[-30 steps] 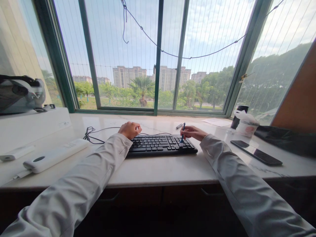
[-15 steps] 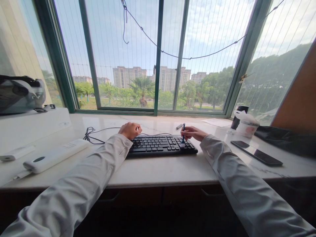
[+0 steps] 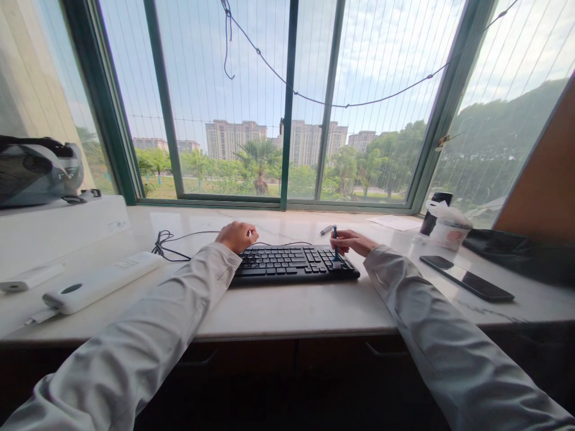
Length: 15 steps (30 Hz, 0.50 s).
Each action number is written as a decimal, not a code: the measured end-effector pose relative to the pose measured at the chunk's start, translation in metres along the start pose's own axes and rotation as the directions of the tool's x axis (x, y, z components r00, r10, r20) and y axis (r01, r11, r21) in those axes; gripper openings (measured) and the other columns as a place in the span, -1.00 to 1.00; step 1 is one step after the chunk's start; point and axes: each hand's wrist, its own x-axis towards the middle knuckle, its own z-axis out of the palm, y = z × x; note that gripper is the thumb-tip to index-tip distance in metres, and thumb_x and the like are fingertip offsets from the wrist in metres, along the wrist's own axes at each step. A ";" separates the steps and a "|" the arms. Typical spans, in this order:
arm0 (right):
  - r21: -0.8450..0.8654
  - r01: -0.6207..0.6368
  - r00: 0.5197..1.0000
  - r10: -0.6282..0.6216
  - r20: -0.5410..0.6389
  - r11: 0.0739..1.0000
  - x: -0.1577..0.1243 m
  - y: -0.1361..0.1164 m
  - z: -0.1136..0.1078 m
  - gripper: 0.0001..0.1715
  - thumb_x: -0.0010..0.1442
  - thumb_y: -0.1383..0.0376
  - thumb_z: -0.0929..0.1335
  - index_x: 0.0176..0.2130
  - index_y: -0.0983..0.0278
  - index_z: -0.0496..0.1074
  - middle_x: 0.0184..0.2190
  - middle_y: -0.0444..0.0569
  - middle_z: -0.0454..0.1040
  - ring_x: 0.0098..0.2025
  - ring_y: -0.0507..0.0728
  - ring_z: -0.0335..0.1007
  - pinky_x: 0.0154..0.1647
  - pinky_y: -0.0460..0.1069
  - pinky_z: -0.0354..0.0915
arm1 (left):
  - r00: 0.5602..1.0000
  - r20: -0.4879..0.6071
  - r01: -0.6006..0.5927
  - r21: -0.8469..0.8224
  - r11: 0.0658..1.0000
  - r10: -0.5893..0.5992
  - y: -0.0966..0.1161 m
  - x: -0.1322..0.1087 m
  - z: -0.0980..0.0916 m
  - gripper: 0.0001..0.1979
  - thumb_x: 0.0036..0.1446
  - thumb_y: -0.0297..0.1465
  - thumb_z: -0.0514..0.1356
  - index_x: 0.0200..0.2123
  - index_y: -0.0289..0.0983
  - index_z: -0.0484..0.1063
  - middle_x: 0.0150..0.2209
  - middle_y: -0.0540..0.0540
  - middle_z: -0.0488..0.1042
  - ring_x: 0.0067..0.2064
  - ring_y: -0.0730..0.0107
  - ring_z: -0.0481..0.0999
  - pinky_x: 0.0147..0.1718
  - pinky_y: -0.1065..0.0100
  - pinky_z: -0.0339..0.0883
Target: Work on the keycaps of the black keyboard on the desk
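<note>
A black keyboard [image 3: 287, 261] lies on the pale marble counter. My right hand [image 3: 353, 241] is closed around the upright blue handle of a small brush [image 3: 336, 254]. The brush's pale bristles point down and touch the number pad keys at the keyboard's right end. At the keyboard's far left corner rests my left hand [image 3: 236, 236], its fingers curled into a loose fist with nothing visible in them. Whether its underside presses on the keyboard is hidden. A small silvery object [image 3: 326, 230] lies just behind the brush.
A coiled black cable [image 3: 168, 246] lies left of the keyboard. Further left are a long white device [image 3: 103, 283] and a white box [image 3: 67, 230] with a dark visor-like item on top. On the right are a phone [image 3: 467, 278], a plastic container [image 3: 451, 230] and a dark cylinder [image 3: 435, 215].
The brush in my right hand has shifted slightly to the right across the number pad. My left hand has stayed in place.
</note>
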 end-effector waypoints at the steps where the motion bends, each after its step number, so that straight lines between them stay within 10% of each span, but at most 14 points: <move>1: -0.005 -0.004 1.000 0.004 -0.003 1.000 0.000 -0.001 0.000 -0.60 0.15 0.01 0.33 -0.41 0.32 0.34 -0.64 -0.15 0.31 -0.56 -0.02 0.13 -0.50 -0.05 0.00 | 1.000 0.000 0.001 0.002 1.000 -0.001 0.000 0.000 0.000 -0.68 0.02 -0.20 0.02 -0.36 -0.10 0.57 -0.38 -0.03 0.55 -0.30 0.23 0.48 -0.34 0.33 0.25; 15: -0.078 0.004 0.999 -0.007 -0.043 0.997 -0.004 -0.004 -0.001 -0.58 0.16 0.00 0.31 -0.42 0.32 0.36 -0.64 -0.16 0.28 -0.56 -0.01 0.10 -0.48 -0.03 -0.01 | 1.000 -0.002 0.000 0.007 1.000 0.000 0.001 -0.001 -0.001 -0.68 0.02 -0.20 0.02 -0.37 -0.11 0.56 -0.39 -0.03 0.55 -0.31 0.23 0.47 -0.37 0.33 0.22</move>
